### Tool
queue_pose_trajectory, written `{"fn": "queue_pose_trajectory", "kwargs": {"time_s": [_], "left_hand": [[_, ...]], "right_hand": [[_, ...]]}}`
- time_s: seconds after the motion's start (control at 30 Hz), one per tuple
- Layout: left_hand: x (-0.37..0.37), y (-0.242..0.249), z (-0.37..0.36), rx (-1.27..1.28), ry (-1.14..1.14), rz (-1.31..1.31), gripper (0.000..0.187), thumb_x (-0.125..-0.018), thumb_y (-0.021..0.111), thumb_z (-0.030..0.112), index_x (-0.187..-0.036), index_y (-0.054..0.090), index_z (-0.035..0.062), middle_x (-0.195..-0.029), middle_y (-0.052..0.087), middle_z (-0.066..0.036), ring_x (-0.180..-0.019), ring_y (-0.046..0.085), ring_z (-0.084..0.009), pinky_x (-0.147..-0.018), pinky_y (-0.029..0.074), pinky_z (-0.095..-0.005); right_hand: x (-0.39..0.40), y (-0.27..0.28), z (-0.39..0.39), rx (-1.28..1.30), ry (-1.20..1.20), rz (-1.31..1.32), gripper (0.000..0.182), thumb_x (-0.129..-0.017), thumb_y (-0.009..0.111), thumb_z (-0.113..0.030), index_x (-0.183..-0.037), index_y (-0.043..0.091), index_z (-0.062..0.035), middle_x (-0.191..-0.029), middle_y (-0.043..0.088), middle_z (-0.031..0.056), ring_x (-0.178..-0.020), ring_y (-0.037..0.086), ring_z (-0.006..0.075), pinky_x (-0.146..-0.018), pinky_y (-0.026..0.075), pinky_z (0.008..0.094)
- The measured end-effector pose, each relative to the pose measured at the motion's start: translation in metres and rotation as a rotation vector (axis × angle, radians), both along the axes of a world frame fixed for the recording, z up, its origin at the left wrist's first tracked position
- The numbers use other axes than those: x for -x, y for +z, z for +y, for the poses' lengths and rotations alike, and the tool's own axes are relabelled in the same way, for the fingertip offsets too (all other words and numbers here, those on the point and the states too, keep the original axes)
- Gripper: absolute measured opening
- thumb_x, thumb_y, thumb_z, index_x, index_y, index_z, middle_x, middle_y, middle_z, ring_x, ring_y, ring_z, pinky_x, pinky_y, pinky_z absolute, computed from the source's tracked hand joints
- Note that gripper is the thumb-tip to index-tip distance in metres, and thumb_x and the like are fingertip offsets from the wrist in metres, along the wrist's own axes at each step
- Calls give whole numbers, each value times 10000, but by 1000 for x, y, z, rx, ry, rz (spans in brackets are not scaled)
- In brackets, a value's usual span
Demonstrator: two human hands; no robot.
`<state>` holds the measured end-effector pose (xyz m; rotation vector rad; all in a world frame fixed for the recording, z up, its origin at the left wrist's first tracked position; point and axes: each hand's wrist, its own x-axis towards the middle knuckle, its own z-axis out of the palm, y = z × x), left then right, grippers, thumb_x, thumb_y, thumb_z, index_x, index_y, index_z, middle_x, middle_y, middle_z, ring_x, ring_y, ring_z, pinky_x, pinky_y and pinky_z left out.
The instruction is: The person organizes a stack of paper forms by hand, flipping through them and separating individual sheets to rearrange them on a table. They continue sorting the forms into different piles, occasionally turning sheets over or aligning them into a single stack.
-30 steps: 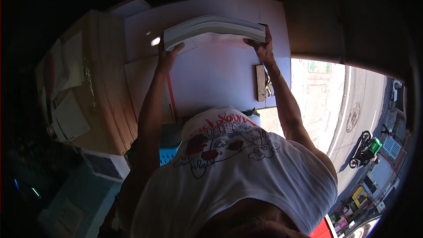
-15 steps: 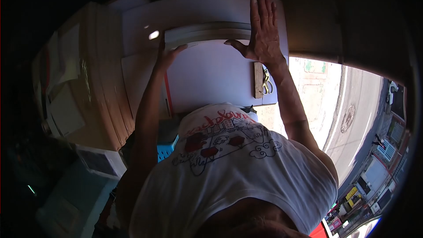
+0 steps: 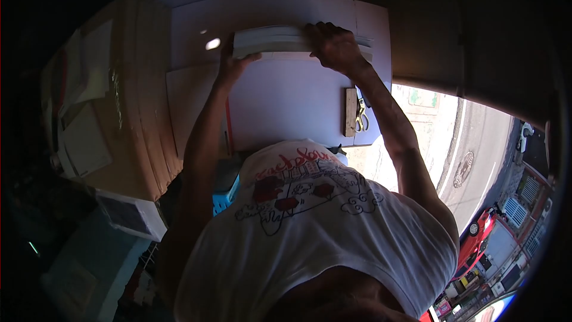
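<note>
A long stack of what looks like white paper (image 3: 277,39) lies across the far part of the white tabletop (image 3: 280,101). My left hand (image 3: 237,64) grips its left end, thumb along the near edge and fingers hidden behind the end. My right hand (image 3: 335,49) is closed over the stack right of its middle, with fingers curled over the top and thumb at the near side. The stack's right end sticks out past that hand. Nearer to me on the right, a wooden block (image 3: 350,112) and gold-handled scissors (image 3: 361,116) lie side by side.
A big cardboard carton (image 3: 140,95) with papers on its side stands left of the table. A red strip (image 3: 229,120) runs along the board near my left forearm. Below is a blue basket (image 3: 223,200). A sunlit street (image 3: 471,149) lies to the right.
My right hand was flat with fingers stretched out at the stack's right end; it has come left and down and closed over the stack. My left hand has shifted slightly right with the stack.
</note>
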<state>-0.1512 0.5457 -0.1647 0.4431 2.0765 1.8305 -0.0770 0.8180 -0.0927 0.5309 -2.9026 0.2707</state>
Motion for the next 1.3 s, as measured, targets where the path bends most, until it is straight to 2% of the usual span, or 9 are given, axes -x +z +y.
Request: {"fn": "queue_pose_trajectory", "kwargs": {"time_s": [0.2,0.27,0.4,0.73,0.83,1.03,1.1,1.2,1.3], "left_hand": [[-8,-36,-4,-26,-115,-43,511,-691,796,46,-1131,536,37,-1056,613,-89,-982,594,-202,-850,498,-325],[-10,-38,-2,8,-125,56,511,-702,787,48,-1147,537,40,-1065,611,-94,-992,594,-206,-841,497,-328],[5,-48,1,5,-91,323,468,-717,774,62,-1132,561,27,-1062,620,-117,-981,607,-210,-822,497,-329],[-13,29,-2,-54,34,-55,547,-674,818,159,-1130,565,-8,-999,640,-100,-943,618,-209,-827,498,-341],[-12,40,-5,-163,14,-229,499,-722,780,165,-1134,563,-13,-1030,631,-112,-948,609,-199,-829,487,-343],[15,-92,7,-161,69,-590,439,-763,756,179,-1120,581,-8,-1006,638,-102,-892,615,-214,-783,491,-342],[21,-69,25,-68,53,-539,448,-765,759,198,-1129,583,5,-1024,628,-101,-906,606,-216,-775,490,-342],[32,-94,27,-79,173,-805,451,-768,760,220,-1120,584,-1,-1023,623,-102,-920,595,-214,-795,481,-347],[35,-100,21,-13,93,-658,468,-777,751,242,-1132,574,-6,-1033,614,-100,-947,582,-212,-826,468,-356]], "right_hand": [[-3,3,-4,-163,-29,75,960,-620,825,-211,-1426,319,-89,-1011,565,139,-854,597,269,-698,532,345],[-8,-2,-4,-140,-44,-149,994,-633,813,-191,-1457,264,-101,-1040,551,146,-856,591,267,-678,535,343],[-8,-29,9,-270,68,176,769,-703,729,-109,-1383,375,-58,-971,553,132,-827,587,259,-623,539,337],[-5,39,21,102,69,-252,797,-641,825,-187,-1318,428,-48,-1090,608,144,-930,635,269,-818,531,382],[13,65,28,201,-24,-648,814,-655,796,-256,-1336,406,-40,-1026,656,166,-922,651,281,-871,504,394],[59,-53,69,173,-115,-953,710,-623,788,-339,-1241,553,-81,-1121,616,138,-1078,567,311,-926,455,426],[58,-118,73,173,-148,-829,626,-686,757,-330,-1234,567,-94,-1190,582,138,-1150,524,311,-989,412,420],[74,-126,87,328,-87,-879,615,-713,741,-344,-1248,564,-97,-1242,557,134,-1181,503,312,-1017,395,424],[63,-111,100,349,-193,-903,614,-725,735,-364,-1255,564,-105,-1268,554,121,-1203,495,306,-1033,384,421]]}}
